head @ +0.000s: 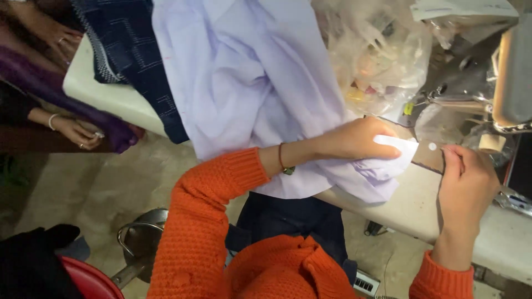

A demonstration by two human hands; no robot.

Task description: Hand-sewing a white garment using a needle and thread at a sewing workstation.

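A clear plastic bag (377,50) bulges at the table's far side, stuffed with small pale, orange and yellow bits. Right of it, near the top edge, lies a flatter clear bag (465,14) holding white paper
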